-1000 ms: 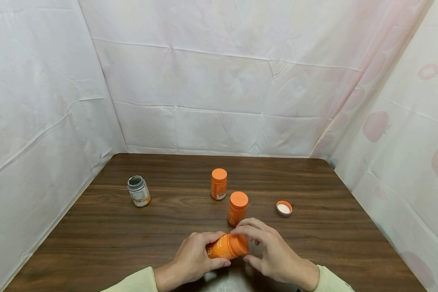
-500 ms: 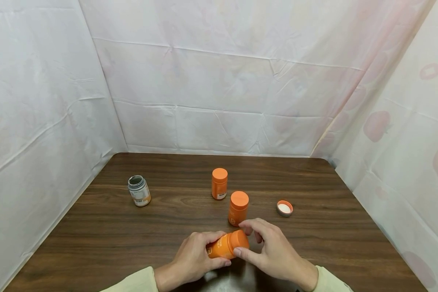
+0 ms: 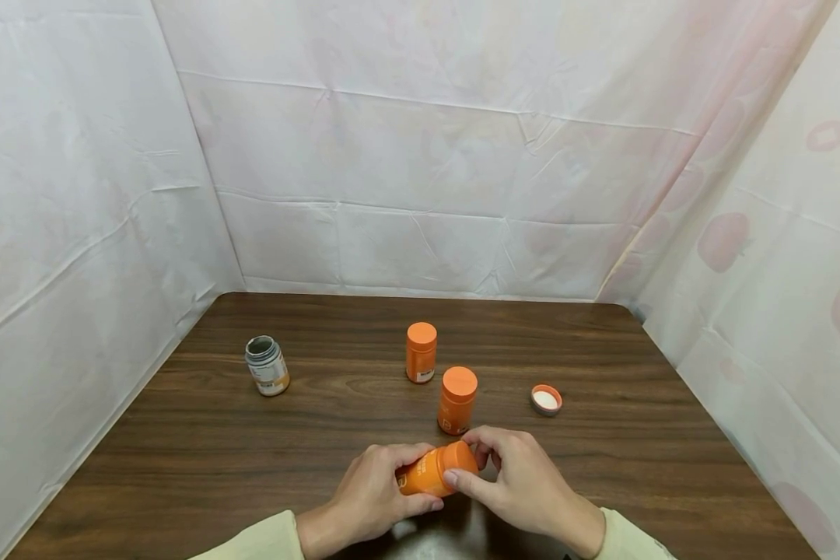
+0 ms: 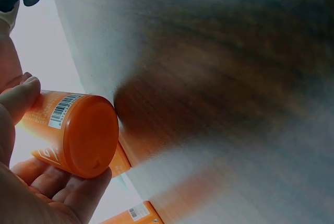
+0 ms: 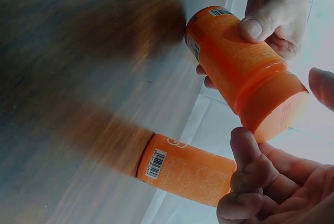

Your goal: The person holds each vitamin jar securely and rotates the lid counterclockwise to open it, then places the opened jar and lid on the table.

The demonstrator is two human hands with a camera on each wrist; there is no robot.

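Note:
My left hand (image 3: 371,491) grips an orange bottle (image 3: 420,473) by its body near the front of the table, thumb on the near side. The bottle lies tilted, its base toward the left and its orange cap (image 3: 460,458) toward the right. In the left wrist view, the bottle's round base (image 4: 93,136) and a barcode show. The right hand (image 3: 525,482) is at the cap, thumb on the near side and fingers curled at the far side. From the right wrist view, its fingertips (image 5: 244,139) are right at the cap's rim, the thumb close to the opposite edge.
Just beyond the hands stands a capped orange bottle (image 3: 456,404), with another capped orange bottle (image 3: 421,356) behind it. An uncapped white-and-grey jar (image 3: 269,372) stands at left on the wooden table (image 3: 336,327). At right lies an upturned lid (image 3: 546,400).
The right hand's fingers have shifted from the top of the cap to its far side, and its thumb has come up onto the cap's near side. The left hand keeps its hold.

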